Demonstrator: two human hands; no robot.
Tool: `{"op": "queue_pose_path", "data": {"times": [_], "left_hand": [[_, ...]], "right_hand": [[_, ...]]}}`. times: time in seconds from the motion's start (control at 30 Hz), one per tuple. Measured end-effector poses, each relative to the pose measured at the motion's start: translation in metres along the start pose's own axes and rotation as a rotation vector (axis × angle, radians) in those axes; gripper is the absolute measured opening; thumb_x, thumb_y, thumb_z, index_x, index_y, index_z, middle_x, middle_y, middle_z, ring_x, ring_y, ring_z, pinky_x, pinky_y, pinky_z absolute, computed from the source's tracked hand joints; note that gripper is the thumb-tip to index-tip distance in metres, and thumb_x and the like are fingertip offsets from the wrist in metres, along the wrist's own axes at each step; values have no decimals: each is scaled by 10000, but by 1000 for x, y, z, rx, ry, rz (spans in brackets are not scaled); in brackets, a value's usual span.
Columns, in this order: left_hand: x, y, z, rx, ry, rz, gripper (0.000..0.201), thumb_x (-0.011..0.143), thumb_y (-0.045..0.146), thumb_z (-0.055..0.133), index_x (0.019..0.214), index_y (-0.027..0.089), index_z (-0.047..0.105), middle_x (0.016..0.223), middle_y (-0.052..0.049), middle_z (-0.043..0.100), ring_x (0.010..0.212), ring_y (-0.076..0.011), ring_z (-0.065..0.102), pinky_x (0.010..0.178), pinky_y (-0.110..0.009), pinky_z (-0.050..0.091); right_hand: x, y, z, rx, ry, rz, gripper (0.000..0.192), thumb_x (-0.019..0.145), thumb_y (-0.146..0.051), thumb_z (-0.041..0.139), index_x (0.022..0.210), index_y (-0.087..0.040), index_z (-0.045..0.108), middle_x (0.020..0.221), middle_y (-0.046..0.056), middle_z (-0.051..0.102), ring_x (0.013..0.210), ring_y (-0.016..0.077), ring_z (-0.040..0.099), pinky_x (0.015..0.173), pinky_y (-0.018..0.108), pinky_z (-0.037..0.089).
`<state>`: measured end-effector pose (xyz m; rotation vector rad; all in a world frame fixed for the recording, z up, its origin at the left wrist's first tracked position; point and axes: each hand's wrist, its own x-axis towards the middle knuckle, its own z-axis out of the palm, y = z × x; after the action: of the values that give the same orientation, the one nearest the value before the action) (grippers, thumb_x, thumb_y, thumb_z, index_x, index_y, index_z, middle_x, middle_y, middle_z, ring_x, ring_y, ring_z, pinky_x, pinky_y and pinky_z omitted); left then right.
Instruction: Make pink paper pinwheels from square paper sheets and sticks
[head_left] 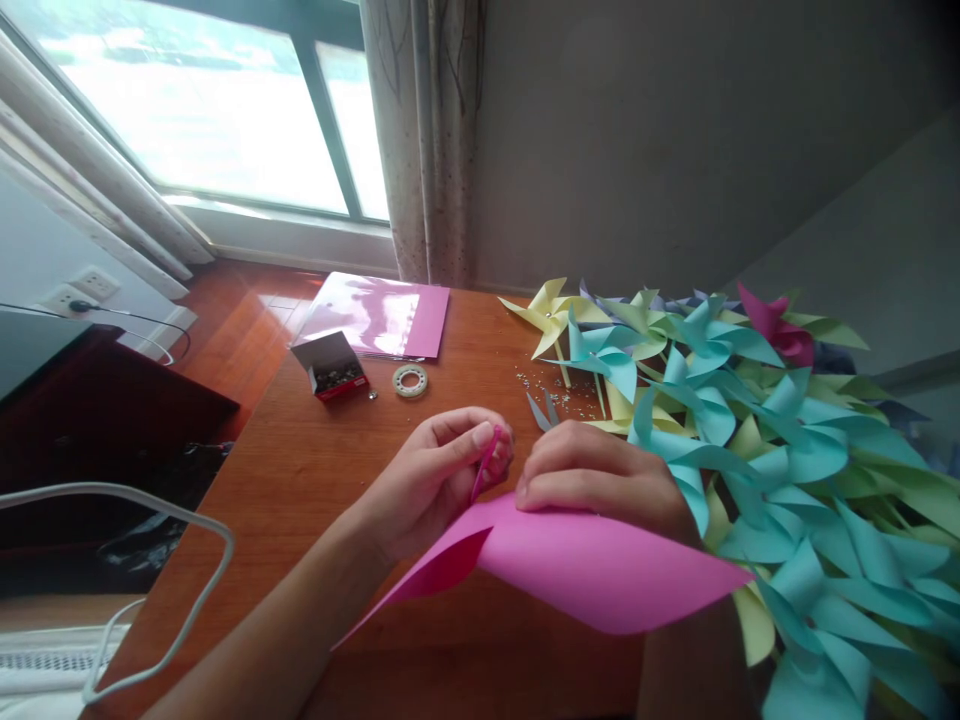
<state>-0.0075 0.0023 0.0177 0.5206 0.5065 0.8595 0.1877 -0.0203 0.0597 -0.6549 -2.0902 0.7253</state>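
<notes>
A large sheet of pink paper (585,560), partly cut and curling, is held up over the near part of the table. My left hand (442,470) is closed, pinching a narrow pink edge of it between thumb and fingers. My right hand (600,470) grips the paper's upper edge, fingers folded over it and the thumb hidden. Two grey pointed blades (544,412), like those of scissors, show just beyond my right knuckles. Whether that hand touches them I cannot tell.
Many paper pinwheels (802,420), mostly turquoise and pale green, crowd the right side. On the wooden table (300,540) are an open small box (337,375), a tape roll (410,380), pink sheets in a clear sleeve (427,320) and scattered tiny bits (574,400). A white cable-like tube (225,560) curves at left.
</notes>
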Motion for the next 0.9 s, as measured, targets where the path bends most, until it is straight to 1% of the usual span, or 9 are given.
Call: {"op": "queue_pose_path", "data": {"times": [0.1,0.17,0.27,0.47,0.57,0.67,0.8,0.9], "left_hand": [[0,0,-1,5,-9,11,161,800,264,805,770,126,727,709,-25,592,627,-93,510,580,-188,415],[-1,-1,-1,19,-35,7,153,792,258,812,770,133,727,711,-18,583,626,-91,505,591,-192,416],[-2,-3,-2,56,-76,12,152,791,269,813,769,145,728,712,-12,570,624,-92,500,594,-202,402],[0,-3,-7,184,-123,53,195,811,317,792,730,155,720,693,-19,576,633,-118,503,583,-232,375],[0,-2,-7,228,-132,64,198,805,315,796,718,150,728,694,-23,588,624,-118,507,576,-234,376],[0,-1,-3,207,-103,74,190,784,299,815,706,144,737,695,-19,586,614,-109,508,578,-225,389],[0,-2,0,158,-108,58,171,756,288,839,705,149,755,711,-24,600,626,-108,525,587,-217,414],[0,-3,-3,155,-119,37,163,741,303,851,715,164,769,727,-28,612,633,-111,526,580,-216,409]], "right_hand": [[-2,1,-1,8,1,-2,172,923,-140,664,1077,-179,731,943,81,714,860,199,692,769,325,587],[-4,1,-1,17,33,8,174,925,-145,665,1079,-189,732,952,75,709,871,200,691,780,327,587],[-10,3,-1,13,8,34,179,931,-165,660,1087,-206,738,982,75,699,899,205,693,797,329,589],[-16,10,4,15,40,20,178,975,-248,610,1098,-223,736,944,75,712,859,206,695,770,330,595],[-16,11,10,33,85,4,166,977,-235,606,1079,-215,734,930,76,718,849,204,693,766,330,590],[-15,9,15,39,157,26,138,964,-197,618,1019,-209,744,902,69,716,825,201,687,753,332,583],[-15,7,20,12,181,56,146,967,-216,611,992,-221,755,887,66,711,812,201,685,733,329,583],[-14,7,21,-5,208,44,144,969,-239,614,991,-222,755,875,63,703,800,196,679,715,322,579]]}}
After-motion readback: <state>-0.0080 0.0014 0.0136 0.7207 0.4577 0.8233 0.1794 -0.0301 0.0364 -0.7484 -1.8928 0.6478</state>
